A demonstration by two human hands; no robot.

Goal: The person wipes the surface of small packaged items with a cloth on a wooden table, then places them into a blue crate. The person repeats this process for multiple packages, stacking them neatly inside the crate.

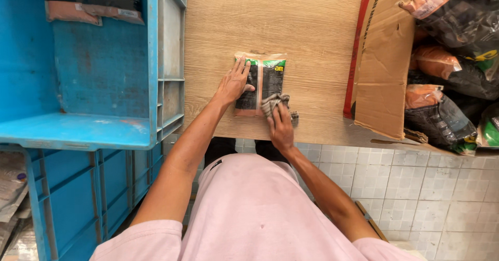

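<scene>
Pale square floor tiles (416,183) show below the near edge of the wooden tabletop (312,27), and the person in a pink shirt (249,214) stands close against this edge, so both arms reach the work without stretching.

Nearest to the body, the right hand (280,128) presses a small grey cloth (278,104) onto the lower right corner of a flat packet (262,83). Its grip is closed down on the cloth, with the fingers bent over it, and I judge the cloth is held this way so it can rub the packet surface. The left hand (233,83) lies flat on the left side of the same packet, fingers spread wide and holding nothing; it seems to pin the packet so it does not slide under the cloth. The packet itself is dark with a green band and a tan sealed end, and it lies flat near the middle of the tabletop, just beyond the front edge.

To the left stands a blue plastic crate (104,63), open, with one similar packet (93,1) at its far end. To the right, an open cardboard box (382,69) holds many more packets (447,58) in a loose heap, touching each other. Both containers are within easy reach of the arms.
</scene>
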